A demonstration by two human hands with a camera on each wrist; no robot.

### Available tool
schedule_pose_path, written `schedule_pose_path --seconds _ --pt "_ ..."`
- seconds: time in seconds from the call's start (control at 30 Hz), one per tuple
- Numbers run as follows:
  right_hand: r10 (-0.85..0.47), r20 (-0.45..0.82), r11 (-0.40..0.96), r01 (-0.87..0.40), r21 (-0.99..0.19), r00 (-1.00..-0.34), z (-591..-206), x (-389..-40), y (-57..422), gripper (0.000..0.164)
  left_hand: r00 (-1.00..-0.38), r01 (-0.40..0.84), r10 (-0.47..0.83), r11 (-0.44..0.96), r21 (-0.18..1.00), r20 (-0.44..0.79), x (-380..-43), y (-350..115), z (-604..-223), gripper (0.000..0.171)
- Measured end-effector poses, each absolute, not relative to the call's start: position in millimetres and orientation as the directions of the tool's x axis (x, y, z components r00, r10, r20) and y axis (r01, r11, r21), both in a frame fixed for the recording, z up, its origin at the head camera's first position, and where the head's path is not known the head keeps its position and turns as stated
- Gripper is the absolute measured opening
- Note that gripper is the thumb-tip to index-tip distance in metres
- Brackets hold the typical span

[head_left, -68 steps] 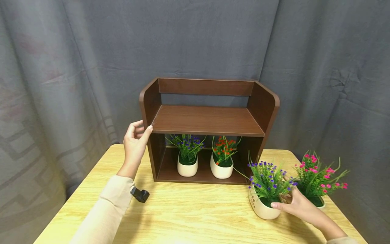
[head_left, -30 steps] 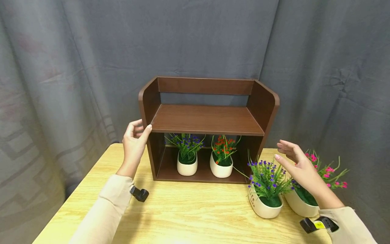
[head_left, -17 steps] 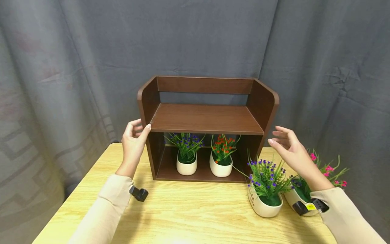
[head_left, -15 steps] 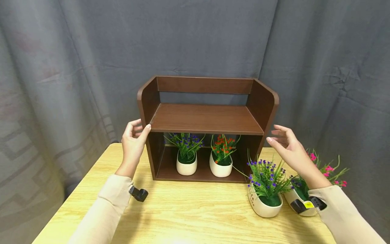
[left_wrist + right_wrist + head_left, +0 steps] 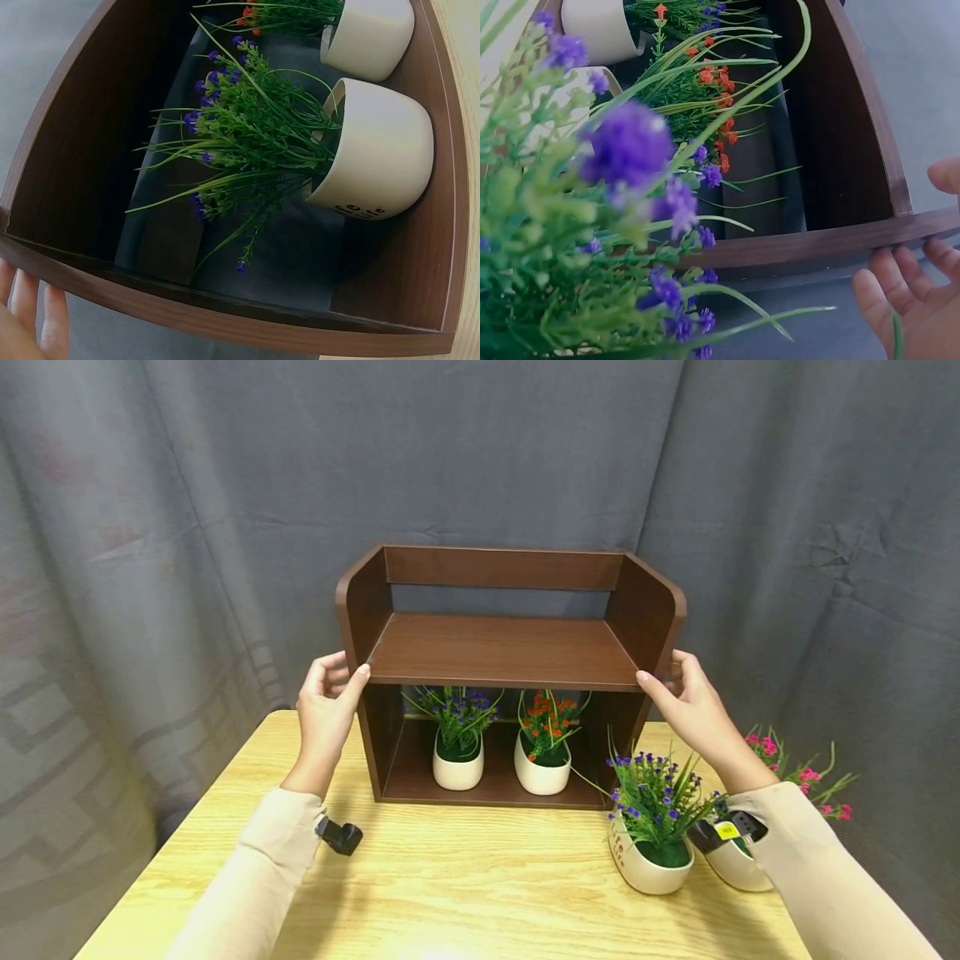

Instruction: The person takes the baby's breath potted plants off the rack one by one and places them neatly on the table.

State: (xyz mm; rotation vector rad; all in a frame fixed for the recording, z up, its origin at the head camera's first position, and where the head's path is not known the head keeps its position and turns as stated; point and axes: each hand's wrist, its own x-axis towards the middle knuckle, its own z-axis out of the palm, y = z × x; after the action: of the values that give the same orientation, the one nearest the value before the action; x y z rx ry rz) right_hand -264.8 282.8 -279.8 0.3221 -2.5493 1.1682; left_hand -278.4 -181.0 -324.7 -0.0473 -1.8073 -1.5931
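A dark brown two-tier desk shelf stands on the table. My left hand grips its left side panel, thumb at the front edge and fingers along the outer face. My right hand is at the right panel in the same way; in the right wrist view its fingers meet the panel's outer face. On the lower tier stand a white pot with purple flowers and a white pot with red flowers, side by side. The upper tier's board is bare.
Below my right forearm stand another purple-flowered pot, close to the shelf's front right corner, and a pink-flowered pot, partly hidden by my wrist. The light wooden table reaches toward me. A grey curtain hangs behind.
My right hand has let go of the purple-flowered pot at the right, risen, and moved left to the shelf's right panel. The left hand has kept its grip on the left panel.
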Motion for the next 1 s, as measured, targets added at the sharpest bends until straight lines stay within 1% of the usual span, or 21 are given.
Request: schedule_pose_path --seconds 0.13,0.23,0.43,0.6,0.77,1.0 --pt "-0.066 0.403 0.644 -0.347 -0.682 -0.913 -281 -270 281 0.071 -0.744 0.462 -0.421 0.238 0.854 0.520 -280 -181 -325 0.040" --pt "-0.061 0.418 0.640 -0.357 -0.681 -0.907 -280 -272 280 0.067 -0.742 0.458 -0.426 0.242 0.856 0.518 -280 -181 -324 0.039" --pt "-0.048 0.441 0.629 -0.370 -0.683 -0.896 -283 -274 279 0.062 -0.749 0.441 -0.431 0.244 0.864 0.504 -267 -173 -315 0.038" --pt "-0.045 0.454 0.642 -0.374 -0.669 -0.890 -285 -274 278 0.060 -0.741 0.447 -0.439 0.243 0.861 0.509 -279 -179 -324 0.038" --pt "-0.049 0.461 0.655 -0.377 -0.655 -0.886 -284 -274 277 0.058 -0.737 0.461 -0.438 0.231 0.857 0.515 -279 -181 -326 0.039" --pt "-0.054 0.499 0.673 -0.401 -0.621 -0.865 -285 -273 277 0.051 -0.748 0.466 -0.408 0.240 0.852 0.524 -278 -181 -324 0.040"
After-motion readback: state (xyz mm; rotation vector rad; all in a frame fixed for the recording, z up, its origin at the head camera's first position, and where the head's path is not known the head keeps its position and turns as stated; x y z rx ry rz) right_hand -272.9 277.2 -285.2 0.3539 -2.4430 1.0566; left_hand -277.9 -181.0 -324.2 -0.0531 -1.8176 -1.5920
